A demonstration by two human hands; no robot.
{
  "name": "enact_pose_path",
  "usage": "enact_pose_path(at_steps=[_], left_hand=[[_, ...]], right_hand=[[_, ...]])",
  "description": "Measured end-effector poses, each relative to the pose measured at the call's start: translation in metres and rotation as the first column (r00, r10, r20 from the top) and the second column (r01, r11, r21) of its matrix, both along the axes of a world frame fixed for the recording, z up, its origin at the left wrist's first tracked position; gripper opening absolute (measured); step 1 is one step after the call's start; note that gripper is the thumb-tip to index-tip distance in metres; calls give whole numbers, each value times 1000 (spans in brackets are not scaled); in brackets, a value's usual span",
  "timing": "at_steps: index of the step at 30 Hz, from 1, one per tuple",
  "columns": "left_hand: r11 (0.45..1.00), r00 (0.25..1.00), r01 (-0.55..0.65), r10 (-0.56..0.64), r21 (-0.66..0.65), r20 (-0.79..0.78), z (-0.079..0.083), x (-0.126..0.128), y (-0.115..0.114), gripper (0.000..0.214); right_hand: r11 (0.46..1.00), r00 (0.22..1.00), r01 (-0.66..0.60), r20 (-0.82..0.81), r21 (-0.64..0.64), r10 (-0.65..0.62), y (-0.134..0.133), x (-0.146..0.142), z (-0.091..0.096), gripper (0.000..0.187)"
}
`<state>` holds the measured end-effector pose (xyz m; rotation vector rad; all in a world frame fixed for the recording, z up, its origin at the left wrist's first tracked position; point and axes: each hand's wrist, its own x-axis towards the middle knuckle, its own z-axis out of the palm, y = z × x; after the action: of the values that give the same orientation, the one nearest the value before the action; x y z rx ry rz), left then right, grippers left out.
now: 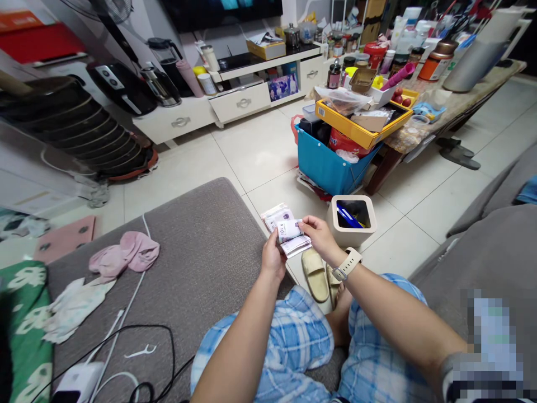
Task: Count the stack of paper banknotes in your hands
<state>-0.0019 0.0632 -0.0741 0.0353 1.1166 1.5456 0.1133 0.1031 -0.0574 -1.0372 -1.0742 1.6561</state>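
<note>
Shorts point(293, 341): blue-and-white plaid. Sofa point(201, 252): grey. Cloth point(126, 254), near left: pink. Bin point(331, 162), far right: blue. Tray point(356, 130): yellow. Slippers point(315, 274): beige.

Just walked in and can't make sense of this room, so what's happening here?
A person sits on a grey sofa holding a stack of banknotes in both hands. The left hand supports the stack from below, while the right hand pinches the top note's edge. A small bin and slippers sit on the floor just beyond the notes.

bare floor tiles point(260, 151) ahead, bin point(351, 219) right, slippers point(315, 274) below
</note>
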Motion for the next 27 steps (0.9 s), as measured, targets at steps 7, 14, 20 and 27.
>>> enact_pose_path(at_steps=[7, 14, 20, 27], left_hand=[[1000, 1000, -12, 12, -24, -5, 1, 0, 1, 22], [1000, 1000, 11, -11, 12, -2, 0, 0, 0, 24], [999, 1000, 9, -9, 31, -24, -1, 0, 0, 23], [1000, 998, 30, -30, 7, -46, -4, -2, -1, 23]], right_hand=[[1000, 1000, -17, 12, -5, 17, 0, 0, 3, 33], [999, 999, -44, 16, 30, 43, 0, 1, 2, 33], [998, 999, -35, 37, 48, 33, -1, 2, 1, 30], [998, 998, 31, 56, 50, -34, 1, 2, -7, 39]])
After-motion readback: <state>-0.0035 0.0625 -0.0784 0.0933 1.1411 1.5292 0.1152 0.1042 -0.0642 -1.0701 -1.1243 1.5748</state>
